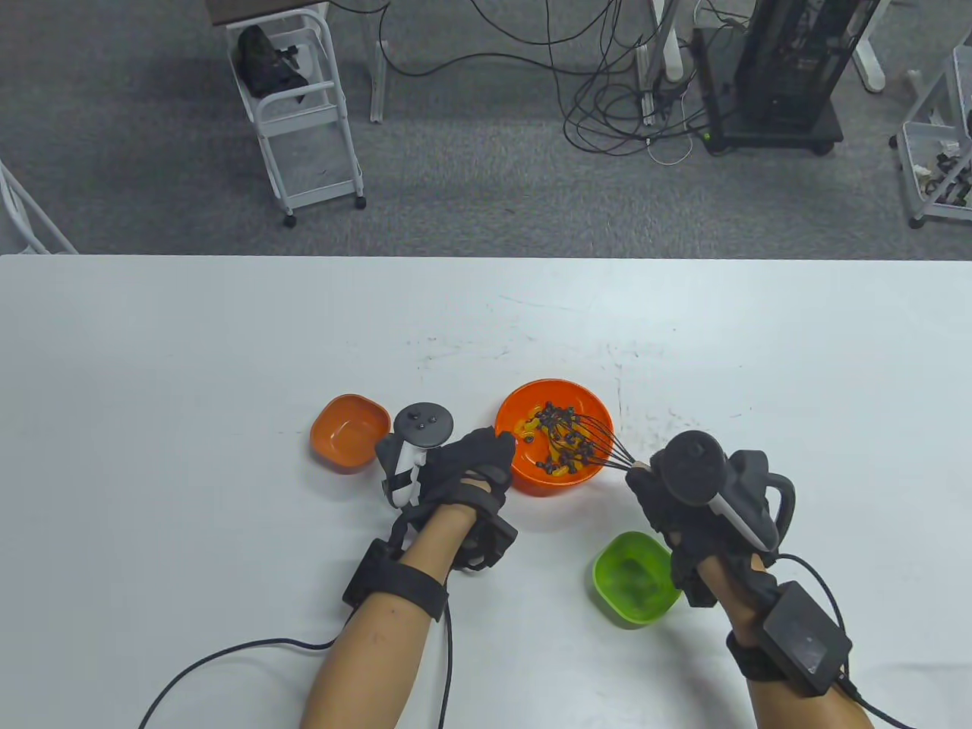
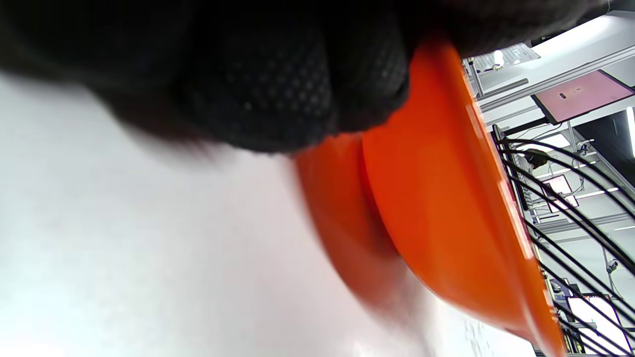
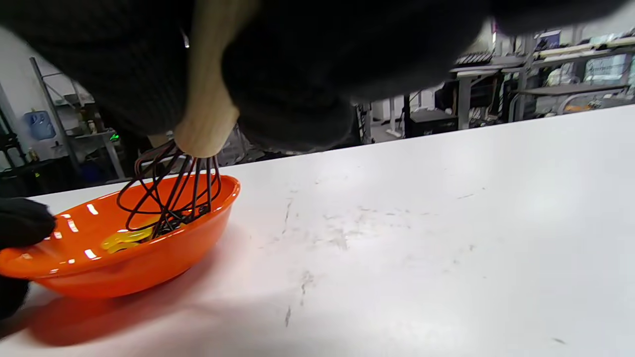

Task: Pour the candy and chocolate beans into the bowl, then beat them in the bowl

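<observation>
Nearest the person, a lime-green dish (image 1: 635,579) is sitting on the white bench (image 1: 190,364), just beside the right wrist. Above it the right hand (image 1: 676,493) is grasping the wooden handle of a black wire whisk (image 1: 588,444), fingers curled round it; the right wrist view shows the handle (image 3: 211,94) coming out of the gloved fist and the wires (image 3: 168,191) dipping into the bowl. The left hand (image 1: 467,463) is pinching the near-left rim of the round orange bowl (image 1: 585,396), fingertips over the edge; in the left wrist view the gloved fingers (image 2: 278,94) are pressing against the bowl's outer wall (image 2: 436,198). Inside the bowl, dark chocolate beans (image 1: 560,416) and yellow candy (image 1: 527,425) are lying mixed together under the whisk's loops. Left of the left hand, touching nothing, a small orange dish (image 1: 349,433) is resting on the bench. Beyond the bench's far edge, a white trolley (image 1: 300,114) and tangled cables (image 1: 607,114) are lying on the grey floor.
</observation>
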